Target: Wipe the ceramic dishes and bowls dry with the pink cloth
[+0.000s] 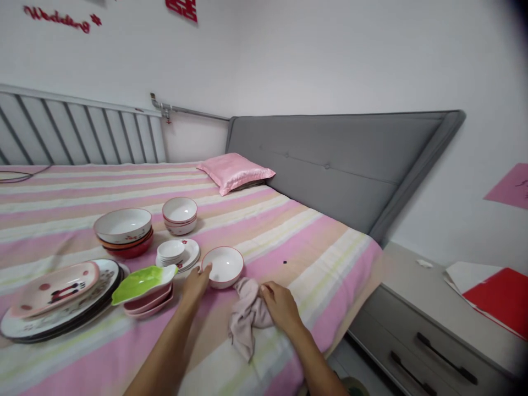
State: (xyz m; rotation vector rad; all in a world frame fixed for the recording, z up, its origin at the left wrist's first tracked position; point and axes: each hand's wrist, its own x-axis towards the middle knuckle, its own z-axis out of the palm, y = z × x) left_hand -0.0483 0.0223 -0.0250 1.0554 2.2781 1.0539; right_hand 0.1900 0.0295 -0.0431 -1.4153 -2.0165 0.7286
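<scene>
A white bowl with a red rim (223,266) rests on the striped bedspread in front of me. My left hand (197,285) grips its left edge, thumb at the rim. In my right hand (280,306) is a crumpled pinkish-grey cloth (248,316), pinched near its upper right; the cloth hangs down onto the bed and its top reaches the bowl's lower right side. Left of the bowl lie small white plates (190,252) with small white dishes (170,249) stacked on them. Behind stands a stack of similar red-rimmed bowls (180,212).
Larger bowls (124,226) are stacked at the left. Nearer are a green leaf-shaped dish (142,283) over pink dishes (149,303) and a pile of plates (61,289). A pink pillow (235,170) lies by the grey headboard (330,165). A nightstand (433,308) stands at the right.
</scene>
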